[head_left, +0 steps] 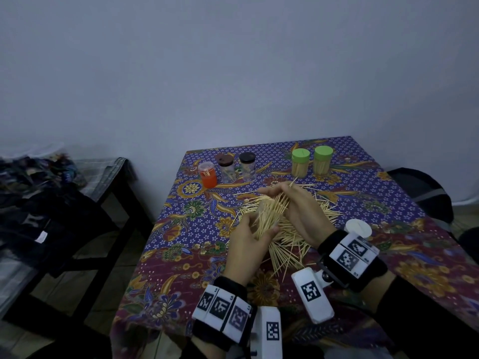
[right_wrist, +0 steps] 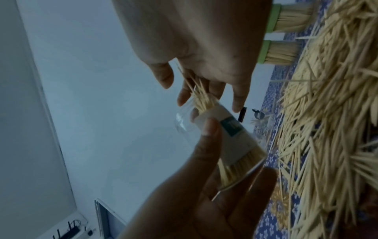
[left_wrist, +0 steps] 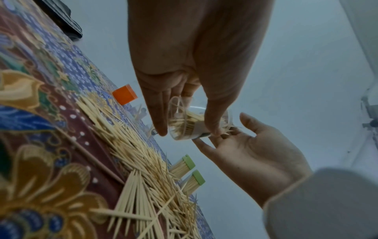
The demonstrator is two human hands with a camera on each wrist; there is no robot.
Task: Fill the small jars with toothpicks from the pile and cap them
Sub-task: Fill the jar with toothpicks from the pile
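Holding a clear jar [right_wrist: 223,145] tilted over the toothpick pile [head_left: 293,244], my left hand [head_left: 248,242] curls fingers and thumb around its wall. My right hand [head_left: 298,211] has loose, nearly straight fingers at the jar's mouth, touching the toothpicks [right_wrist: 202,98] that stick out. At twelve o'clock from the pile stand two green-capped jars [head_left: 311,161], full; at eleven o'clock an orange jar [head_left: 207,174] and two dark-capped jars [head_left: 237,167]. A white cap [head_left: 359,228] lies at three o'clock on the floral tablecloth [head_left: 181,255].
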